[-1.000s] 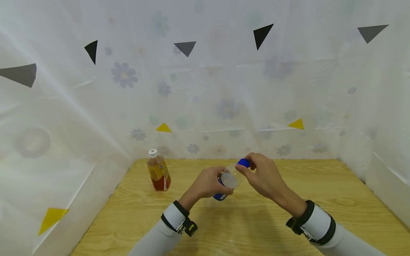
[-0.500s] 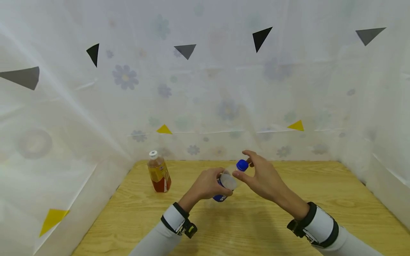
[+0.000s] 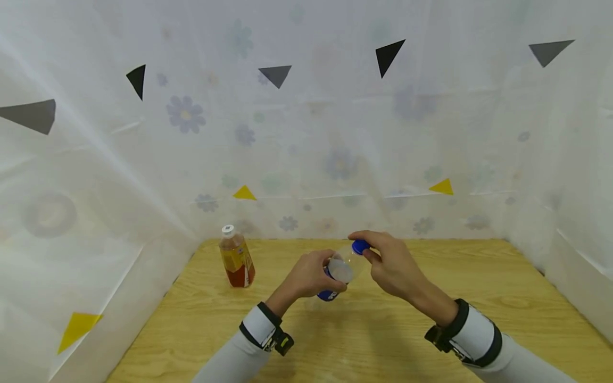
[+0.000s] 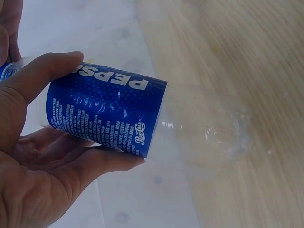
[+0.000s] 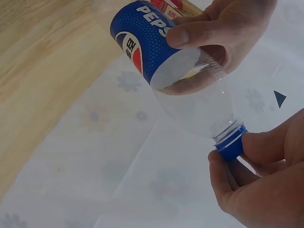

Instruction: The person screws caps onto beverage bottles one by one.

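My left hand [image 3: 313, 275] grips a clear plastic Pepsi bottle [image 4: 107, 107] round its blue label, and the bottle tilts with its neck up and to the right. No drink shows inside the clear lower part in the left wrist view. At the neck, my right hand [image 3: 395, 263] pinches the blue cap [image 5: 231, 145] between thumb and fingers. The cap sits on the bottle's mouth, with the neck ring visible just beneath it in the right wrist view. To the left, a bottle of reddish-brown drink [image 3: 238, 258] with a white cap and yellow label stands upright.
Both hands are above a wood-grain table [image 3: 201, 330]. White flower-patterned sheeting [image 3: 306, 133] rises behind the table and along both sides. Black, grey and yellow triangles mark the sheeting. Each wrist wears a strapped camera.
My right hand's fingers opened away from the cap half a second ago, and now pinch it again from a turned position. The left hand and its bottle have stayed nearly in place.
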A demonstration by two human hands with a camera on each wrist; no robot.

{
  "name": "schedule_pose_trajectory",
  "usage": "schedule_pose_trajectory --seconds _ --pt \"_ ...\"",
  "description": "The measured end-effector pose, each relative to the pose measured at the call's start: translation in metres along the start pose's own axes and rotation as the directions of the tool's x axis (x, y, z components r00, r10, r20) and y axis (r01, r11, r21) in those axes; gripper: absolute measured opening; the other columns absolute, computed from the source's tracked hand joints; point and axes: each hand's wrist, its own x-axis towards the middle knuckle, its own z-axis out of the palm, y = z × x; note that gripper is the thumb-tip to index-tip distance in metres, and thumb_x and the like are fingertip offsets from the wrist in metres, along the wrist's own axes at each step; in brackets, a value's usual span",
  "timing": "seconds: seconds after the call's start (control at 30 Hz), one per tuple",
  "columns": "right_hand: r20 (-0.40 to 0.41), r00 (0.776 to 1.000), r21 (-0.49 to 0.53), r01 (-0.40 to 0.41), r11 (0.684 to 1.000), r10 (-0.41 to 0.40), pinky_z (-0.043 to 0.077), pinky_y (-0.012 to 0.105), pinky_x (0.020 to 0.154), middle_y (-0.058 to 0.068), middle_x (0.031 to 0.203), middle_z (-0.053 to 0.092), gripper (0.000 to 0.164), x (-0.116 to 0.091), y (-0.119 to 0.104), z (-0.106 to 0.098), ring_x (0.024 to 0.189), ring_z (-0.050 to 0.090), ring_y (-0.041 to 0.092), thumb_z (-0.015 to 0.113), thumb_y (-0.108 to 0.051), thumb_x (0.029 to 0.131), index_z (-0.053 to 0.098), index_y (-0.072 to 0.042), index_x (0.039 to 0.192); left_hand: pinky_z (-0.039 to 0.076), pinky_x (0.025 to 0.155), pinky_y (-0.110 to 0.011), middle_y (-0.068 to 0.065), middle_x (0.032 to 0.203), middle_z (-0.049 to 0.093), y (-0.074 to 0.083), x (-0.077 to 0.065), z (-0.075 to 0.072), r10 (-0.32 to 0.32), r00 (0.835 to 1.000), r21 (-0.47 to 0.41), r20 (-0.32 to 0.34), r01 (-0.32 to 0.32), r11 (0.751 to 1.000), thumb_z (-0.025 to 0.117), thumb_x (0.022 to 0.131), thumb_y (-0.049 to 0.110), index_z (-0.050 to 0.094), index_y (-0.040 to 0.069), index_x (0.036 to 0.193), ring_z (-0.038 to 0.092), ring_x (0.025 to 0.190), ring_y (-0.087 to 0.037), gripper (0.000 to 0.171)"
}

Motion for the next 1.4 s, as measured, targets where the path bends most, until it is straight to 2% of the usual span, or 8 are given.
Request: schedule_pose_trajectory --seconds 0.13,0.53,0.77,0.97,1.13,1.4 --pt "0.001 1.000 0.028 -0.008 1.000 0.008 0.057 0.050 0.091 0.019 0.130 0.065 0.039 0.000 0.000 0.003 0.119 0.063 0.038 0.053 0.009 0.097 0.063 -0.003 0.132 0.057 0.069 -0.030 -0.005 0.106 0.073 -0.001 -0.002 -0.001 -0.007 1.000 0.001 0.003 0.007 1.000 0.087 0.078 0.032 0.066 0.013 0.123 0.069 0.088 -0.016 0.053" --pt "-0.047 0.999 0.008 0.014 1.000 -0.014 0.057 0.051 0.090 0.021 0.125 0.067 0.033 0.001 0.001 0.006 0.115 0.065 0.038 0.057 0.007 0.097 0.065 0.000 0.128 0.057 0.069 -0.030 -0.005 0.104 0.073 -0.002 -0.001 -0.001 -0.003 1.000 0.000 0.002 0.003 1.000 0.087 0.079 0.031 0.066 0.014 0.122 0.068 0.086 -0.015 0.051" --pt "-0.076 0.997 -0.015 0.028 1.000 -0.029 0.059 0.048 0.084 0.018 0.117 0.069 0.028 0.001 0.004 0.009 0.105 0.067 0.034 0.063 0.002 0.096 0.066 0.001 0.125 0.056 0.068 -0.029 -0.005 0.104 0.073 -0.002 -0.001 -0.002 0.005 1.000 0.013 -0.005 -0.005 1.000 0.087 0.078 0.030 0.067 0.013 0.122 0.068 0.086 -0.016 0.051" --pt "-0.110 0.993 -0.018 0.041 0.999 -0.042 0.059 0.044 0.077 0.012 0.106 0.071 0.025 0.000 0.004 0.011 0.092 0.068 0.025 0.069 -0.004 0.095 0.069 -0.001 0.120 0.055 0.067 -0.028 -0.004 0.101 0.073 -0.004 -0.003 -0.003 0.006 1.000 0.010 -0.009 -0.005 1.000 0.088 0.076 0.030 0.068 0.014 0.119 0.067 0.083 -0.013 0.050" --pt "-0.131 0.990 -0.030 0.050 0.998 -0.053 0.059 0.042 0.075 0.009 0.099 0.070 0.020 0.003 0.004 0.012 0.088 0.067 0.022 0.069 -0.005 0.095 0.070 -0.001 0.115 0.055 0.066 -0.028 -0.004 0.102 0.073 -0.004 -0.002 -0.003 0.009 1.000 0.015 -0.011 -0.009 1.000 0.087 0.077 0.033 0.067 0.014 0.120 0.067 0.083 -0.013 0.051" --pt "-0.146 0.989 -0.070 0.028 0.997 -0.038 0.048 0.031 0.066 0.003 0.089 0.065 0.011 0.002 0.006 0.012 0.079 0.056 0.016 0.071 -0.010 0.094 0.069 -0.005 0.104 0.056 0.068 -0.029 -0.004 0.103 0.073 -0.003 -0.002 -0.001 0.003 1.000 0.011 -0.004 -0.003 1.000 0.087 0.077 0.033 0.068 0.014 0.121 0.068 0.085 -0.014 0.052"
